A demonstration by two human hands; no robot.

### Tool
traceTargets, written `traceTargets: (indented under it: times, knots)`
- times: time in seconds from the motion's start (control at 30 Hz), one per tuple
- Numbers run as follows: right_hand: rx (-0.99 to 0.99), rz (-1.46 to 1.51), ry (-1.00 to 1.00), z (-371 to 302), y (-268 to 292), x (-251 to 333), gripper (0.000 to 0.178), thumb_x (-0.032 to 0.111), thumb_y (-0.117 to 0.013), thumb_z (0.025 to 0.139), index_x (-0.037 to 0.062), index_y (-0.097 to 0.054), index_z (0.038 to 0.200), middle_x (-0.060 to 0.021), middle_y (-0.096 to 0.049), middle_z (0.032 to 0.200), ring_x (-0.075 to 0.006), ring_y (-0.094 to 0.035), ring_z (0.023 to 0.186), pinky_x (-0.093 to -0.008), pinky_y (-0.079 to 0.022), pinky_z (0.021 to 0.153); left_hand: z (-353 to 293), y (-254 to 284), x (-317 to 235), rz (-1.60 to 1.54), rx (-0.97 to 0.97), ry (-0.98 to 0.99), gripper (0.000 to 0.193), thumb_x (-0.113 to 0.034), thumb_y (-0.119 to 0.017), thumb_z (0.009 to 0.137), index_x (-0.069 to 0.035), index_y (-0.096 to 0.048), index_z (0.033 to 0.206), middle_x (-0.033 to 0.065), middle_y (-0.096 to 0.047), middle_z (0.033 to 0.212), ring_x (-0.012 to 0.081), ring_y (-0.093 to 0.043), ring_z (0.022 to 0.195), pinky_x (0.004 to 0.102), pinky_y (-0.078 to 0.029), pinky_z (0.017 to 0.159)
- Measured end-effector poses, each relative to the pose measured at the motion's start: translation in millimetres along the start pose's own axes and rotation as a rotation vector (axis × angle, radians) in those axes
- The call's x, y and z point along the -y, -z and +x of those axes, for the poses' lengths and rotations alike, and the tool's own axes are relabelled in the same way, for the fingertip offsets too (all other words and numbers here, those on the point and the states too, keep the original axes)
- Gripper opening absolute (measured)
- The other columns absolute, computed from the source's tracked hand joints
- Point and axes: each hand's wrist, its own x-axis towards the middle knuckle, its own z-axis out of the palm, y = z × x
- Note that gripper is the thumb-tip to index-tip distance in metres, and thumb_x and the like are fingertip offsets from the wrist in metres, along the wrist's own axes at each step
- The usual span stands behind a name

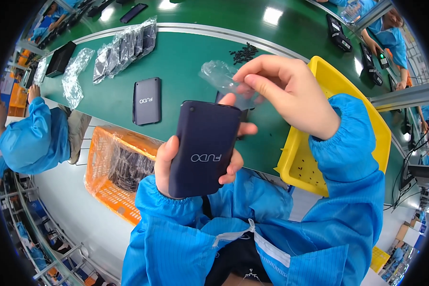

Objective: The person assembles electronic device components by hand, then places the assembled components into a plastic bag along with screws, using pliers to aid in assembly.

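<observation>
A dark navy, phone-shaped device casing with a small round hole in its upper corner rests in my left hand. My fingers wrap round both its long sides. Beyond its top edge, my right hand pinches a crumpled clear plastic bag between thumb and fingers. A similar casing lies flat on the green table to the left. Behind the held casing, another dark object shows only in part. Small black parts lie in a loose pile beyond the bag.
A yellow bin with a few small black parts stands at the right. Bagged casings and an open black box lie at the far left. Below the table edge, an orange crate holds bagged pieces. Co-workers sit at both sides.
</observation>
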Motion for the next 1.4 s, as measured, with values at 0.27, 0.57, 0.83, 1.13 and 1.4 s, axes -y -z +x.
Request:
traceTargets:
  times: [0.27,0.57,0.83,1.13,1.4]
  knots:
    - [-0.042,0.4,-0.138,-7,14,-3,0.013,0.007,-0.057,0.086,0.0,-0.062,0.096,-0.0059,-0.064,0.092,-0.0139,-0.062,0.082,-0.0288,-0.052,0.076,-11,16,7,-0.03,0.071,-0.182,0.106,-0.062,-0.06,0.071,-0.008,-0.008,0.146,0.0302,-0.035,0.134,0.0262,-0.058,0.065,0.0302,-0.044,0.05]
    - [-0.168,-0.6,0.6,-11,-12,-13,0.022,-0.006,-0.068,0.064,0.0005,-0.062,0.084,-0.0094,-0.058,0.079,-0.0201,-0.059,0.067,-0.0282,-0.049,0.056,-8,-4,14,-0.077,0.201,0.142,0.112,-0.067,-0.056,0.074,-0.012,0.01,0.145,0.0477,-0.04,0.114,0.0242,-0.049,0.045,0.0293,-0.04,0.041]
    - [-0.109,-0.628,0.676,-13,-13,-18,0.028,-0.004,-0.07,0.062,0.0005,-0.064,0.089,-0.0104,-0.058,0.082,-0.0248,-0.061,0.07,-0.0302,-0.05,0.056,-5,-4,16,0.004,0.068,0.104,0.104,-0.064,-0.053,0.075,-0.016,0.007,0.146,0.0497,-0.035,0.118,0.0263,-0.055,0.042,0.0298,-0.042,0.037]
    - [-0.184,-0.551,0.644,-19,-18,-10,0.026,-0.006,-0.07,0.067,0.0012,-0.065,0.091,-0.01,-0.06,0.085,-0.0231,-0.061,0.07,-0.0287,-0.05,0.058,-7,-3,11,0.145,-0.151,0.145,0.091,-0.061,-0.053,0.076,-0.007,-0.021,0.142,0.0443,-0.045,0.113,0.026,-0.057,0.06,0.029,-0.045,0.051]
    - [-0.197,-0.456,0.754,-23,-22,-11,0.029,0.004,-0.071,0.06,0.0018,-0.064,0.088,-0.0081,-0.059,0.08,-0.0229,-0.06,0.069,-0.0302,-0.05,0.055,-8,2,7,0.393,-0.242,0.215,0.08,-0.055,-0.05,0.08,0.001,-0.031,0.134,0.0245,-0.054,0.108,0.0279,-0.058,0.083,0.0312,-0.047,0.061]
